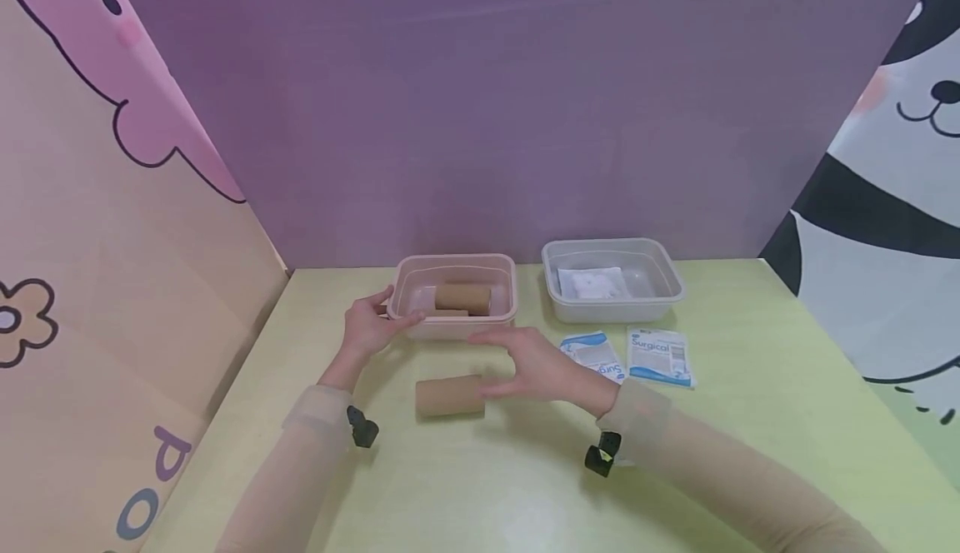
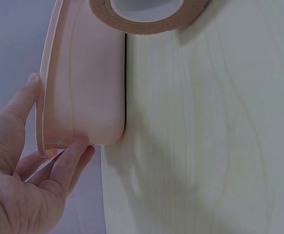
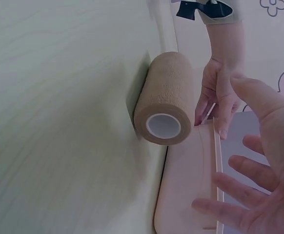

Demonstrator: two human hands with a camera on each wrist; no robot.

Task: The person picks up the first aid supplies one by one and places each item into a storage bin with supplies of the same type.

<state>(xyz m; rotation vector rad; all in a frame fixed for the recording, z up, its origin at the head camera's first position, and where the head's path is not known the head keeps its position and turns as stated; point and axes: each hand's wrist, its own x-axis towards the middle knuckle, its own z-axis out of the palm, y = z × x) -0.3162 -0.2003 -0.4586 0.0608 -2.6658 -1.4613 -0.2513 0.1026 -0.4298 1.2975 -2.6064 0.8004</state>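
- sitting on the worktop [image 1: 487, 495], the pink tub [image 1: 450, 331] needs steadying; the left grip [image 1: 366, 328] holds its corner.
- the right grip [image 1: 528, 366] is wide, holding nothing; best squeeze softly.
- the brown roll [image 1: 450, 396] lies just in front of the tub, best grabbed round its middle.
- only the head view shows other rolls [image 1: 462, 298] inside the tub.
- only the wrist views show the white core [image 3: 163, 126].

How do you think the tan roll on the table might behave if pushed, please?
The tan roll would likely roll if nudged crosswise, being a cylinder on its side. Its matte, grainy surface suggests little slipping, and its round, undented end hints at a fairly firm body.
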